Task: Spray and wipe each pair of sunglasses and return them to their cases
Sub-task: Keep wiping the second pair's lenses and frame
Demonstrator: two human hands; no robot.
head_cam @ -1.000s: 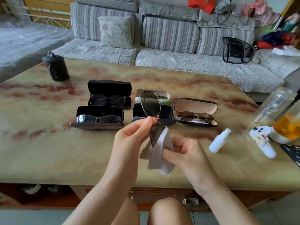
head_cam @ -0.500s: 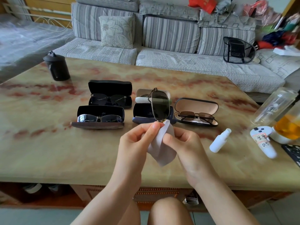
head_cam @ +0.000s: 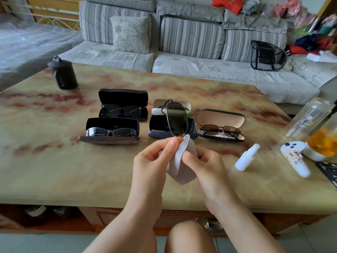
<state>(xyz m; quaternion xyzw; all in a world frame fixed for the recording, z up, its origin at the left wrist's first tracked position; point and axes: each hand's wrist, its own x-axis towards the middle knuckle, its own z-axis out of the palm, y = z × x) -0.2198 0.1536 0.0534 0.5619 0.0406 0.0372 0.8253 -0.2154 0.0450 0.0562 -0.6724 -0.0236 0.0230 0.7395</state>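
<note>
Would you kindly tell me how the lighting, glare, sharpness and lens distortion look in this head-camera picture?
Head view: soft daylight, faint shadows; mild sheen on the table; the left hand, the right hand, the sunglasses and the cloth they hold are sharp; the wide-angle lens bends the table's edges and blurs the upper right corner.

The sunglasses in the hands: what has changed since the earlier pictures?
The sunglasses turned and shifted slightly right; the cloth rose to cover the lower lens. The left hand still pinches the frame, the right hand the cloth. Cases and spray bottle stayed put.
</note>
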